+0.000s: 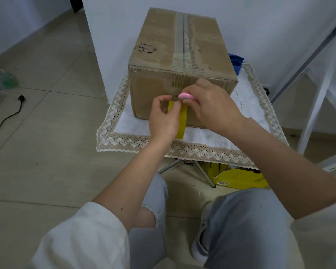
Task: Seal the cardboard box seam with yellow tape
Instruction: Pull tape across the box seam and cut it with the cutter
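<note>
A small table (124,123) covered by a white cloth (246,105) with a zigzag lace border stands on a floor (47,152) of pale glossy tiles, close against a white wall (114,45). The box (175,61) sits on the cloth and fills most of it; its far end is near the wall, and only narrow strips of cloth stay bare to the left, right and front. The floor to the left is wide and open apart from a black cable (10,115) with a plug. On the right a white frame (316,90) slants close beside the table. Under the table's front edge are thin metal legs (204,173) and a yellow carton (241,179).

The box is worn brown cardboard with torn patches showing corrugation, and a grey seam runs down the middle of its top. A blue object (236,60) shows behind its right side.

The tape (182,121), a flat yellow strip, hangs down the box's front face to the cloth. The left hand (163,117) pinches the strip's upper end between thumb and fingers. The right hand (211,105) is closed around a pink cutter (186,97), whose tip sits just beside the top of the tape against the front face.
</note>
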`<move>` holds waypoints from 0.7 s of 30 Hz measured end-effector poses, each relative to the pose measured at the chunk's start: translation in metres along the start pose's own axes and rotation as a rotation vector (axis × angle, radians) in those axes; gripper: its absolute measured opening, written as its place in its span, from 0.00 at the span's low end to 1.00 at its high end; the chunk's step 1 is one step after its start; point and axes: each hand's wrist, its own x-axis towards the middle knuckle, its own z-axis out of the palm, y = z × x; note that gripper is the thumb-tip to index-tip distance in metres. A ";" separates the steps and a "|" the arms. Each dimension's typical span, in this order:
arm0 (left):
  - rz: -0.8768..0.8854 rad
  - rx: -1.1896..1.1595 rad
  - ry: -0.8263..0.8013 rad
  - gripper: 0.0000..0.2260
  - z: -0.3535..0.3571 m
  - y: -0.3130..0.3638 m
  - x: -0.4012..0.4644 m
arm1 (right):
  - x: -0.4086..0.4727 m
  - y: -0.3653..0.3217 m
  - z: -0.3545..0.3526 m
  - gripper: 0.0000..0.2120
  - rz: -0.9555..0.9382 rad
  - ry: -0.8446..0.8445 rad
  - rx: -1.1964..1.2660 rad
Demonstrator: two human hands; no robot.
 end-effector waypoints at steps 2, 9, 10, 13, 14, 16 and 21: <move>-0.003 0.005 0.004 0.07 0.000 0.000 -0.001 | 0.003 -0.002 -0.002 0.13 -0.032 -0.007 -0.039; -0.008 0.023 0.008 0.07 -0.001 0.001 -0.005 | 0.011 -0.007 -0.004 0.13 -0.078 -0.078 -0.142; -0.011 0.030 0.008 0.08 -0.001 0.001 -0.005 | 0.012 -0.008 -0.004 0.13 -0.080 -0.085 -0.150; -0.010 0.046 -0.001 0.09 -0.002 0.001 -0.007 | 0.014 -0.010 -0.004 0.13 -0.078 -0.104 -0.193; -0.007 0.049 -0.007 0.09 -0.003 0.001 -0.008 | 0.015 -0.010 -0.004 0.13 -0.078 -0.112 -0.208; -0.006 0.067 -0.016 0.09 -0.003 0.001 -0.009 | 0.016 -0.011 -0.004 0.13 -0.080 -0.119 -0.217; -0.025 0.028 -0.038 0.15 -0.004 -0.001 -0.010 | 0.017 -0.014 -0.004 0.13 -0.079 -0.138 -0.270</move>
